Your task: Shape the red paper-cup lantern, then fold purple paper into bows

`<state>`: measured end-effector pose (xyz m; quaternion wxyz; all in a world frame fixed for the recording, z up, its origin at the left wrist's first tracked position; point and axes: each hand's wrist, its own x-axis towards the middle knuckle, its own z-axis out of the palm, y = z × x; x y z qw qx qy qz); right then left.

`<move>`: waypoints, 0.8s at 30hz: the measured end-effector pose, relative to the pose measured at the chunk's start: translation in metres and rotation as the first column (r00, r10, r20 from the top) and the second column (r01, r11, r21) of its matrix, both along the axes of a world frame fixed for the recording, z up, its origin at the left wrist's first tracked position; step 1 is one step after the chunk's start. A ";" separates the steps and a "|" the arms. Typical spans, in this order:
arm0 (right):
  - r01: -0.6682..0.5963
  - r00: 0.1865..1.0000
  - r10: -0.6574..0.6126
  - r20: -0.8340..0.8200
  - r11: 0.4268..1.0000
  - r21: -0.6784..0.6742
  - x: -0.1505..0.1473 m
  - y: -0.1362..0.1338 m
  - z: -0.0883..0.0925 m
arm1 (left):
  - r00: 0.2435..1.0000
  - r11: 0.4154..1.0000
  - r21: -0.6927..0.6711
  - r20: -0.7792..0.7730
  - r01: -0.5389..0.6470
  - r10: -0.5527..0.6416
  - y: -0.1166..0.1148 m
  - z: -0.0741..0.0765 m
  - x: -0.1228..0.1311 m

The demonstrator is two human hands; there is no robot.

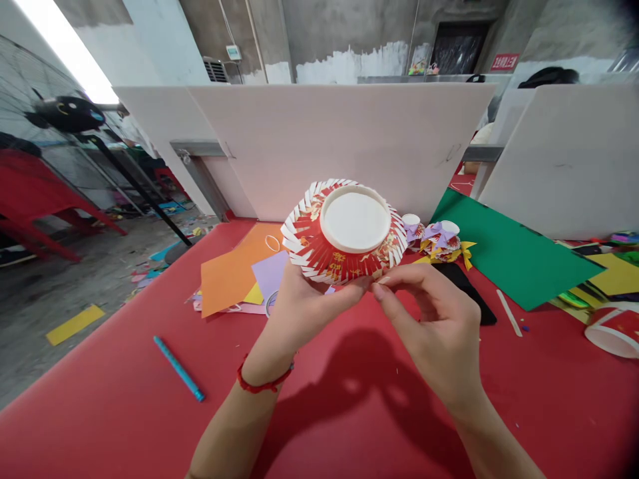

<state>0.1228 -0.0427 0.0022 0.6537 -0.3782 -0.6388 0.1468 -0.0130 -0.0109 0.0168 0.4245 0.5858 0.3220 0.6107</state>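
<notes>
A red paper cup (344, 233), its wall cut into strips and its white base turned up, is held above the middle of the red surface (124, 399). The left hand (304, 303) grips its near edge with fingers curled under it, while the right hand (439, 326) pinches a strip at the near rim between thumb and forefinger. A blue pen (178, 368) lies near left, an orange sheet (234, 273) far left and a green sheet (509, 256) far right.

A craft workshop: coloured paper sheets (504, 256) litter a red table (124, 392) between white partition boards (339, 143).
</notes>
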 end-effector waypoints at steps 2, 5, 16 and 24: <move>-0.019 1.000 0.019 -0.006 0.999 -0.027 0.001 -0.001 0.001 | 1.000 1.000 -0.001 -0.017 0.017 -0.017 -0.001 0.003 -0.001; -0.001 1.000 0.002 0.027 1.000 -0.017 0.001 -0.002 0.002 | 0.996 0.997 -0.036 -0.049 0.068 -0.069 -0.002 0.004 -0.002; 0.073 0.997 -0.073 -0.003 0.997 0.034 -0.004 -0.002 -0.003 | 1.000 0.999 0.036 -0.010 -0.016 0.016 -0.001 0.000 0.005; 0.053 0.994 -0.057 -0.095 0.998 -0.042 -0.002 -0.005 0.003 | 1.000 0.997 0.072 -0.006 -0.019 0.019 -0.002 -0.001 0.005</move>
